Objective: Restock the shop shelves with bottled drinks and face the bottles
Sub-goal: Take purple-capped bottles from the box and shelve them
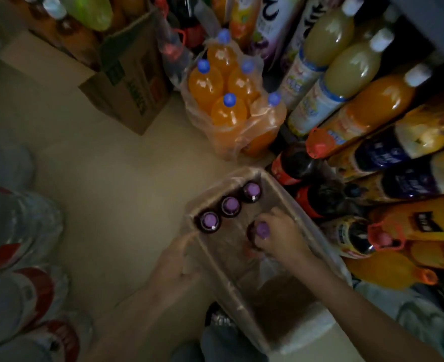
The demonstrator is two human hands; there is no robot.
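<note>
A shallow cardboard tray [244,304] wrapped in torn plastic sits on the floor in front of me. Three dark bottles with purple caps [230,205] stand in a row at its far left corner. A fourth purple-capped bottle [255,235] stands apart nearer the middle, and my right hand [281,235] grips it around the neck, just below the cap. My left hand [178,262] holds the tray's left rim. On the right, shelves [372,126] carry rows of juice and cola bottles.
A shrink-wrapped pack of orange soda with blue caps [231,100] stands on the floor beyond the tray. An open cardboard box [129,82] with bottles is at the back left. Packs of water bottles with red labels [20,257] line the left side.
</note>
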